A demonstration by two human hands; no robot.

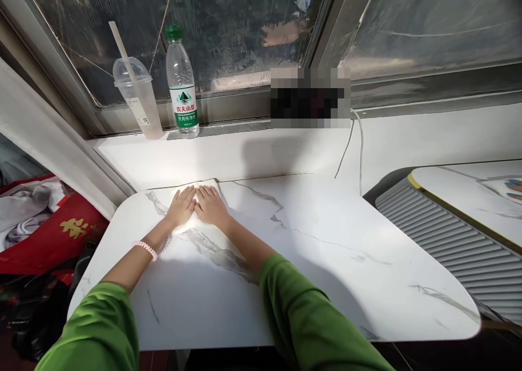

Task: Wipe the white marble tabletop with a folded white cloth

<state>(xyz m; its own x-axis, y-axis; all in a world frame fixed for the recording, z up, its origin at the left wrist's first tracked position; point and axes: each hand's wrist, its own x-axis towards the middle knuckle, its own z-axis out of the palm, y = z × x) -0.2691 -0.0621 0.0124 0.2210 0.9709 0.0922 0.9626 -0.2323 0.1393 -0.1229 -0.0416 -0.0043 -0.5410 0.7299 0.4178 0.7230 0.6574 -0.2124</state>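
Observation:
My left hand (181, 206) and my right hand (211, 205) lie side by side near the back edge of a white marble-patterned table (326, 257). Both press palm down with fingers stretched out, and their inner edges touch. Beneath them is a bright white piece (187, 227), flat and soft-looking like a cloth or tissue. Glare and my hands hide much of it, so its exact kind is unclear. A pink coiled band (145, 249) circles my left wrist.
On the window sill stand a plastic cup (142, 107) with a straw and a water bottle (182, 88). White cables (360, 153) hang behind the table. To the right is a ribbed counter (457, 235); at left, a red bag (73, 232) with fabric.

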